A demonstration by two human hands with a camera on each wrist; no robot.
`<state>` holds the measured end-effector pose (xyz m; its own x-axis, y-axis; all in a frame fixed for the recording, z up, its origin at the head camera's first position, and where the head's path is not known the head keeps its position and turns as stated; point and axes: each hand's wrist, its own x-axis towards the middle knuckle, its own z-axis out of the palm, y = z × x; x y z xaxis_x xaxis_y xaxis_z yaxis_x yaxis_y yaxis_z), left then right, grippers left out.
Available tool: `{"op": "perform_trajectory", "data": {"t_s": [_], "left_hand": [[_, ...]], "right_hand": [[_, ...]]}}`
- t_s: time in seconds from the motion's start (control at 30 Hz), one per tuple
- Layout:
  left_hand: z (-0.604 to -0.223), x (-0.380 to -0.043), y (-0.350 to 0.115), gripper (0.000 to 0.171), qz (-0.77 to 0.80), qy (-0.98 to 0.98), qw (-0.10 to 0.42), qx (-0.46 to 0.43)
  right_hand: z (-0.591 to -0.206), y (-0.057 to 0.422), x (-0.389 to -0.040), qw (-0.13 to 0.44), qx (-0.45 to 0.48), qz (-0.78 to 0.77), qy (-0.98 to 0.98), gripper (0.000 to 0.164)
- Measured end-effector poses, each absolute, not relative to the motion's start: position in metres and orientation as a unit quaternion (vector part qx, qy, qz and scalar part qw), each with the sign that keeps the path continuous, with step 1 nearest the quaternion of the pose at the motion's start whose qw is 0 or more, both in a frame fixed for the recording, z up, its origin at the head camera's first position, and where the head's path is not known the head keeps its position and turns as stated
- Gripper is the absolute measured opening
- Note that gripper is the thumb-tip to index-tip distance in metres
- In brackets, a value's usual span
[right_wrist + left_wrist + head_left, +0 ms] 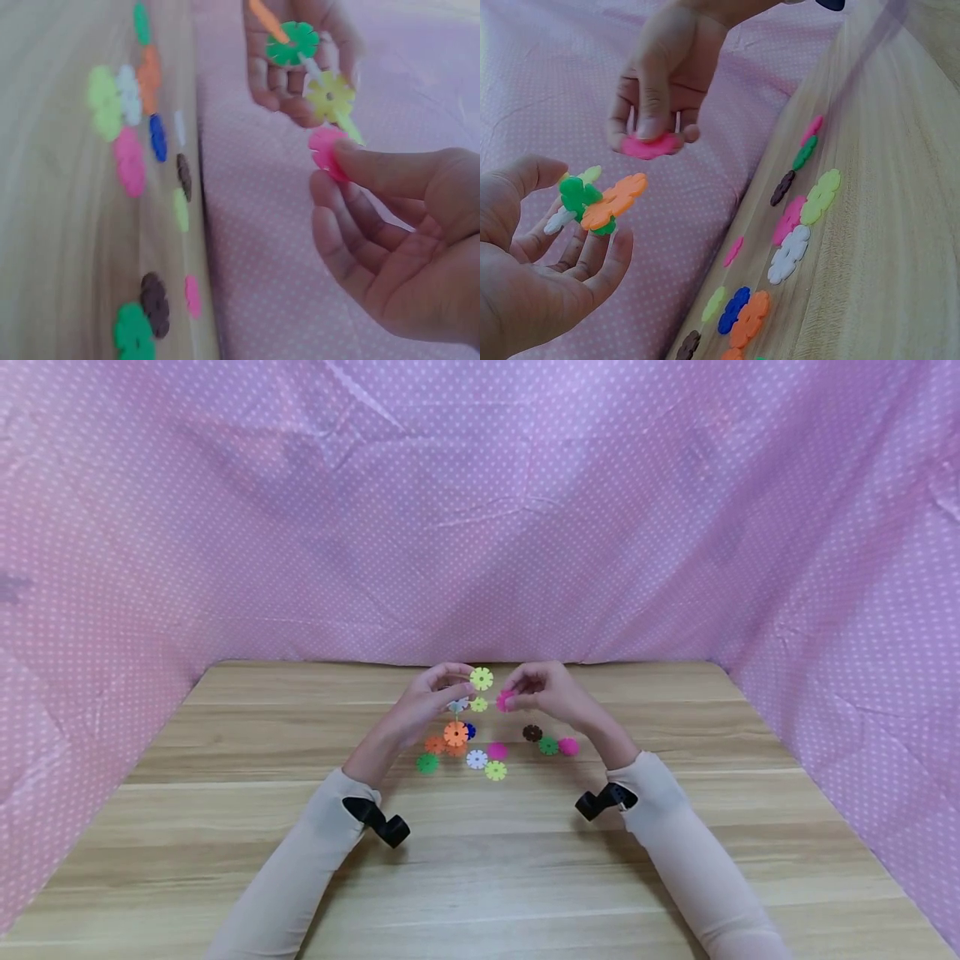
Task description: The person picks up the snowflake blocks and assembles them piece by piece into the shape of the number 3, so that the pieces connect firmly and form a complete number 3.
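Observation:
My left hand (420, 706) holds a joined cluster of notched, flower-shaped plastic discs between thumb and fingers. In the left wrist view the cluster shows a green disc (576, 195), an orange disc (615, 201), a white disc (558, 220) and a yellow one behind. A yellow disc (330, 97) of the cluster faces the other hand in the right wrist view. My right hand (558, 695) pinches a single pink disc (325, 151) between thumb and fingertips. Both hands are raised above the far part of the table, the pink disc close beside the cluster.
Loose discs lie on the wooden table (480, 877) below the hands, among them a brown disc (532, 732), a green disc (427, 763), a white disc (476, 760) and a blue disc (733, 310). A pink dotted cloth (480, 527) hangs behind the table's far edge.

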<state>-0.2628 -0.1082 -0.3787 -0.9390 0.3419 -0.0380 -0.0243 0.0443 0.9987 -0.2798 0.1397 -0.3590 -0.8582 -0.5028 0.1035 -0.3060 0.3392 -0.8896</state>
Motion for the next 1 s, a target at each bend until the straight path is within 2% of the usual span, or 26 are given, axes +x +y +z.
{"op": "perform_trajectory", "data": {"t_s": [0.2,0.47,1.0], "left_hand": [[-0.378,-0.264,-0.107,0.038,0.684,0.709,0.137,0.106],[-0.379,-0.263,-0.107,0.036,0.685,0.708,0.134,0.106],[-0.38,-0.263,-0.103,0.032,0.724,0.668,0.136,0.103]], "right_hand": [[-0.359,0.135,-0.279,0.051,-0.215,-0.573,0.789,0.016],[-0.363,0.132,-0.277,0.025,-0.193,-0.606,0.772,0.015],[-0.371,0.125,-0.276,-0.004,-0.228,-0.606,0.762,0.009]]}}
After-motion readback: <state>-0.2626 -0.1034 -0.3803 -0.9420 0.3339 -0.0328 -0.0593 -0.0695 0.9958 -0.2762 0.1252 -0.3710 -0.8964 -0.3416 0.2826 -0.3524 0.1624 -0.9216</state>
